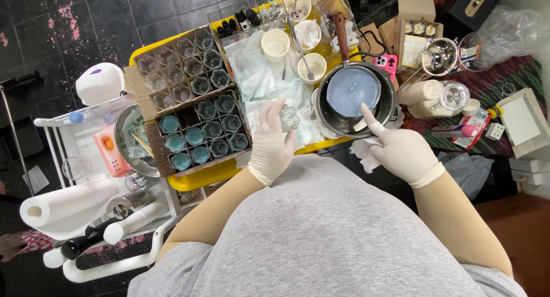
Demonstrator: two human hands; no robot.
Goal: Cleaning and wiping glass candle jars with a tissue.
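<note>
My left hand (269,141), in a pale glove, holds a small clear glass jar (289,118) over the white cloth (260,82) on the yellow table (197,179). My right hand (401,149), also gloved, has its index finger stretched up against the rim of a metal pot (355,96). The pot holds pale blue liquid and has a wooden handle pointing away from me. Left of my left hand, a cardboard divider box (200,131) holds several small jars, some filled with teal.
White cups (275,43) and spoons stand behind the cloth. A second box of empty jars (180,67) sits at the back left. A white trolley (86,176) with a paper roll, bowl and scale is on the left. Boxes, glass jars and a pink phone (385,62) crowd the right.
</note>
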